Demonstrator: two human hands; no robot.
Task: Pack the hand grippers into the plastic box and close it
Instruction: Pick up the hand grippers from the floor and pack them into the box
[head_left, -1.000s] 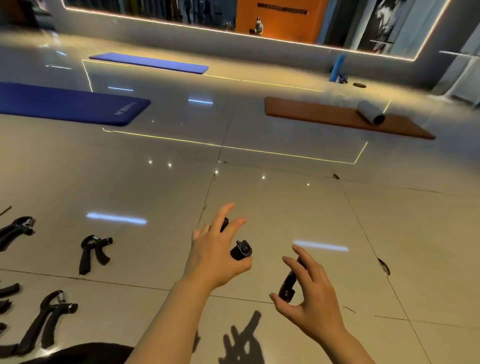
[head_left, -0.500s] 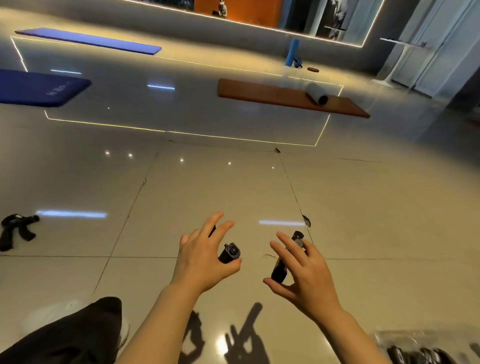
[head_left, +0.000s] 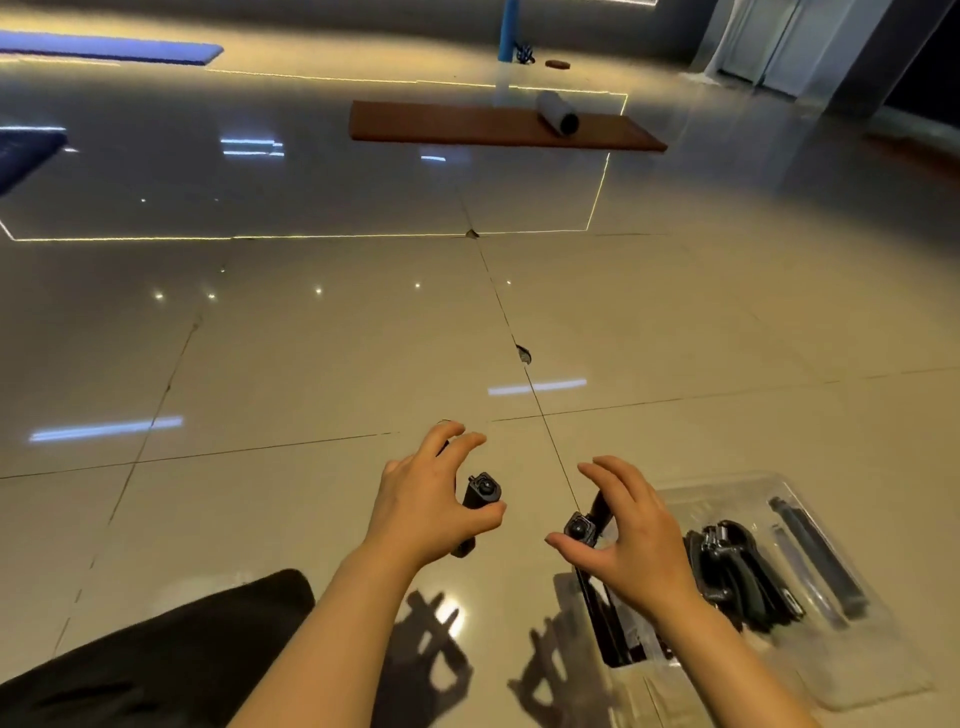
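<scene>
My left hand (head_left: 423, 506) holds a black hand gripper (head_left: 480, 493) between thumb and fingers, its knobbed end toward me. My right hand (head_left: 631, 540) holds a second black hand gripper (head_left: 584, 525) the same way, at the left edge of the clear plastic box (head_left: 810, 670). The box lies open on the floor at the lower right. Inside it lie several black hand grippers (head_left: 737, 571) in a bunch. Both hands hover above the floor, a short gap between them.
Glossy tiled floor all round. A brown mat (head_left: 498, 127) with a grey roller (head_left: 557, 111) lies far ahead, a blue upright roller (head_left: 508, 31) behind it. Blue mats (head_left: 109, 49) lie at the far left. My dark-clad knee (head_left: 171, 654) is at the lower left.
The view has swung right and down, bringing the plastic box into sight. Both hands carried their grippers toward it; the right one now sits at the box's left edge.
</scene>
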